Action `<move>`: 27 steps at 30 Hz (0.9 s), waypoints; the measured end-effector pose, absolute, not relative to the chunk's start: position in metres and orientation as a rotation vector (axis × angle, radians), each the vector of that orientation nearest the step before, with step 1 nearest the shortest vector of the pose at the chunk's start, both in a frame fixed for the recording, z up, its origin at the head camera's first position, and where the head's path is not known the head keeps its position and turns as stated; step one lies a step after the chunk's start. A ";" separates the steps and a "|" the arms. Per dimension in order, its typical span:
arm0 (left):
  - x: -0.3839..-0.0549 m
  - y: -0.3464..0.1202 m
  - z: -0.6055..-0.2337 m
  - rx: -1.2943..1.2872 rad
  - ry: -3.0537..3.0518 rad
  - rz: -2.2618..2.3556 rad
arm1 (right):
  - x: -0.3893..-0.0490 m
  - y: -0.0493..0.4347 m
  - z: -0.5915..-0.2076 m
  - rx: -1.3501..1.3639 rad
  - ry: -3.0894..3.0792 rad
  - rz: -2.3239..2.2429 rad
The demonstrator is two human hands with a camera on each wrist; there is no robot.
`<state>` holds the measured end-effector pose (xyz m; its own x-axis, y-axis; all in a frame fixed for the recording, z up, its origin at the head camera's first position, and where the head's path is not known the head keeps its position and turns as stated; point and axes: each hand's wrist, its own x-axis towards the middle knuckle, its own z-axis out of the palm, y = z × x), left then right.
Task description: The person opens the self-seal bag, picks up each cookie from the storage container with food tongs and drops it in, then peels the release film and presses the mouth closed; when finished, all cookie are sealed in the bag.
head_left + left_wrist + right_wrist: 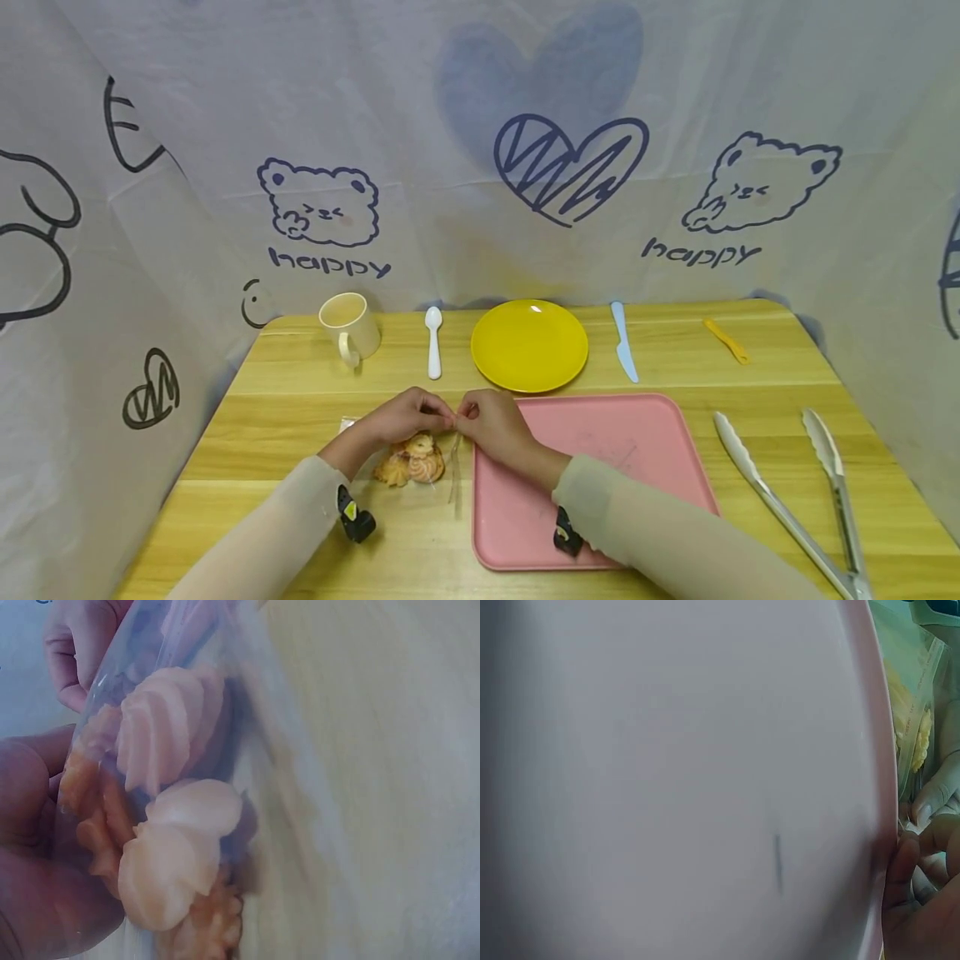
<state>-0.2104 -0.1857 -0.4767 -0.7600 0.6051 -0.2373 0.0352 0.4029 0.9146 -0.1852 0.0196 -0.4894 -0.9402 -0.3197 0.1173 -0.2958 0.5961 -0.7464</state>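
A clear zip-top plastic bag (454,479) of swirled cookies (424,465) stands left of the pink tray. My left hand (401,418) pinches the bag's top edge between thumb and fingertips. Close against it, my right hand (491,423) pinches the same edge near the corner, above the tray's left rim. In the left wrist view, piped cookies (161,727) show through the film beside my left palm. The zip strip (915,724) is visible in the right wrist view. Whether the seal is open, I cannot tell.
The pink tray (585,467) lies under my right forearm. Metal tongs (772,500) rest at the right. Along the back are a cream mug (360,329), a white spoon (434,342), a yellow plate (529,346), a pale blue knife (624,343) and a small orange-yellow utensil (726,341).
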 end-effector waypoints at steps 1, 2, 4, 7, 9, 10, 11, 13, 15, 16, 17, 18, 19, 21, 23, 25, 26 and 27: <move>-0.210 -0.186 -0.477 0.544 2.115 1.359 | -0.185 0.020 -0.490 -0.536 2.784 -1.293; -0.211 -0.186 -0.477 0.542 2.114 1.360 | -0.185 0.020 -0.490 -0.537 2.785 -1.298; -0.211 -0.186 -0.477 0.538 2.111 1.365 | -0.185 0.020 -0.490 -0.539 2.791 -1.302; -0.211 -0.186 -0.477 0.528 2.106 1.376 | -0.185 0.021 -0.490 -0.527 2.771 -1.325; -0.211 -0.186 -0.478 0.533 2.102 1.382 | -0.185 0.022 -0.490 -0.507 2.744 -1.352; -0.211 -0.186 -0.478 0.537 2.101 1.382 | -0.185 0.022 -0.489 -0.494 2.730 -1.367; -0.211 -0.187 -0.478 0.539 2.101 1.381 | -0.186 0.023 -0.489 -0.483 2.714 -1.382; -0.211 -0.187 -0.479 0.542 2.102 1.380 | -0.186 0.023 -0.490 -0.467 2.692 -1.405; -0.212 -0.187 -0.479 0.540 2.104 1.377 | -0.186 0.024 -0.490 -0.476 2.689 -1.418; -0.212 -0.187 -0.480 0.538 2.106 1.376 | -0.186 0.024 -0.491 -0.488 2.695 -1.417; -0.212 -0.187 -0.480 0.537 2.107 1.375 | -0.186 0.023 -0.492 -0.501 2.698 -1.414; -0.212 -0.187 -0.480 0.540 2.105 1.377 | -0.185 0.023 -0.492 -0.516 2.703 -1.409; -0.212 -0.187 -0.480 0.539 2.107 1.377 | -0.185 0.023 -0.493 -0.531 2.704 -1.404; -0.212 -0.188 -0.480 0.540 2.104 1.381 | -0.184 0.022 -0.493 -0.553 2.703 -1.393; -0.212 -0.188 -0.480 0.541 2.100 1.385 | -0.183 0.021 -0.493 -0.563 2.701 -1.377; -0.212 -0.188 -0.480 0.538 2.098 1.388 | -0.183 0.021 -0.492 -0.567 2.707 -1.364; -0.212 -0.189 -0.480 0.537 2.095 1.391 | -0.183 0.020 -0.492 -0.569 2.714 -1.357; -0.212 -0.189 -0.480 0.535 2.093 1.395 | -0.183 0.020 -0.491 -0.569 2.719 -1.351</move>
